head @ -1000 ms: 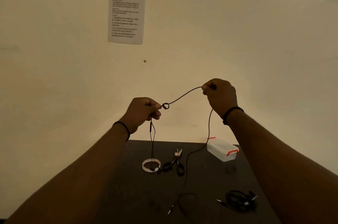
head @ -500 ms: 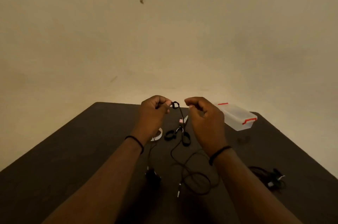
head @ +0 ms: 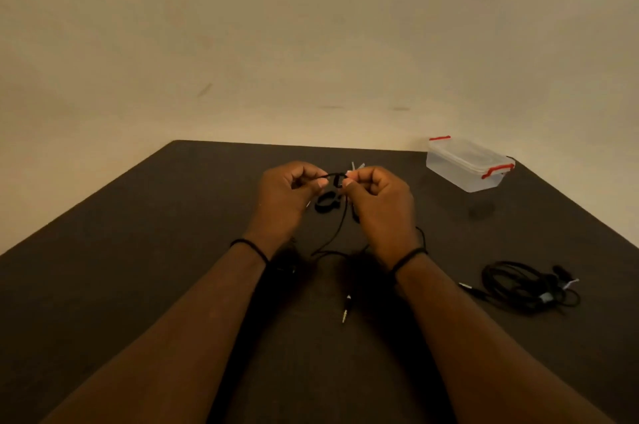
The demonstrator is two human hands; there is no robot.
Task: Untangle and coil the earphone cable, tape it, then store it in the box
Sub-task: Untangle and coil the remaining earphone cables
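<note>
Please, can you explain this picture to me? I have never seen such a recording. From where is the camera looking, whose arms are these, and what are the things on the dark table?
The camera sits on a person's head and looks forward and down, so both arms are that person's own. The left hand and right hand pinch a thin black earphone cable with a small loop between them. The cable hangs down to the dark table, where its plug lies. Behind the hands lie scissors, partly hidden. At the far right stands a clear box with red clips, lid on. Nearer on the right lies another cable bundle.
</note>
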